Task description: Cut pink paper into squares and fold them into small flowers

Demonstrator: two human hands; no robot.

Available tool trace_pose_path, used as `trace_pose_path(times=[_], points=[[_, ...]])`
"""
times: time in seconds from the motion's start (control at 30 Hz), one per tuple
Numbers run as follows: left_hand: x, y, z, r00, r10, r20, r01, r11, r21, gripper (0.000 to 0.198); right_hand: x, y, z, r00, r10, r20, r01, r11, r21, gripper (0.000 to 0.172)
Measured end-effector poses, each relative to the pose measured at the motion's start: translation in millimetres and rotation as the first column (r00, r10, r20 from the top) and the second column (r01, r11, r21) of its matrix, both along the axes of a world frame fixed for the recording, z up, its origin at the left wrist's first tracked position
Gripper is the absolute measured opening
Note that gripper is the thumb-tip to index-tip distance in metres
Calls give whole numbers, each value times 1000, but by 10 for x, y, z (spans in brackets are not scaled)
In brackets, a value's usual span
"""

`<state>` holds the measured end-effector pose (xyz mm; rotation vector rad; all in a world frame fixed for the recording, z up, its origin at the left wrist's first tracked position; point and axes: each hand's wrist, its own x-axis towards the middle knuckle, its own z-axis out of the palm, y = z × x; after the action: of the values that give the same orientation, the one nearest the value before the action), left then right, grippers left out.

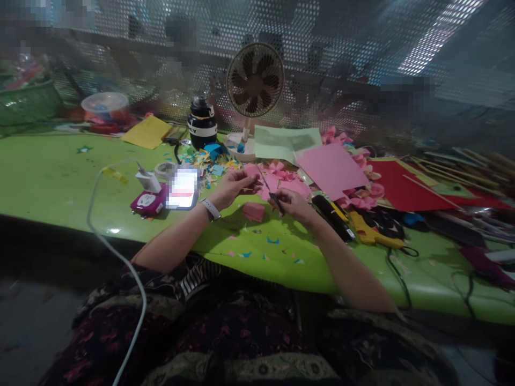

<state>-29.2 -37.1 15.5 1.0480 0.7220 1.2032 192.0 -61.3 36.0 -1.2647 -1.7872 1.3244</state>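
My left hand (232, 187) is closed in a pinch on a small pink paper piece (252, 172) held just above the green table (60, 171). My right hand (293, 205) grips a pair of scissors (269, 188) by the dark handles, with the blades pointing up and left into the pink paper. A small stack of pink paper squares (253, 211) lies on the table just below both hands. A watch sits on my left wrist.
Pink and green paper sheets (330, 169), red sheets (406, 187), pink paper flowers and scraps cover the table. A fan (255, 86), black bottle (202, 126), phone (183, 188), charger with white cable (147, 181), yellow glue gun (372, 233) and sticks (462, 166) lie around.
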Motion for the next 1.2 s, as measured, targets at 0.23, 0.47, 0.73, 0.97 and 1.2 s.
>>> trace_pose_path(times=[0.23, 0.47, 0.73, 0.97, 1.2], points=[[3, -5, 6, 1000, -10, -15, 10, 1000, -5, 24, 3, 12, -8, 998, -23, 55, 23, 1000, 13, 61], [-12, 10, -6, 1000, -13, 6, 13, 1000, 0, 29, -10, 2, -14, 998, -37, 43, 34, 998, 53, 61], [-3, 13, -5, 1000, 10, 27, -9, 1000, -23, 31, -36, 10, -41, 997, -77, 26, 75, 995, 70, 71], [-4, 10, 19, 999, 42, 23, -41, 998, -38, 30, -30, -13, -39, 997, -70, 20, 69, 996, 47, 68], [9, -21, 37, 1000, -12, -3, 12, 1000, -17, 38, -35, -12, -30, 995, -94, 44, 91, 994, 64, 69]])
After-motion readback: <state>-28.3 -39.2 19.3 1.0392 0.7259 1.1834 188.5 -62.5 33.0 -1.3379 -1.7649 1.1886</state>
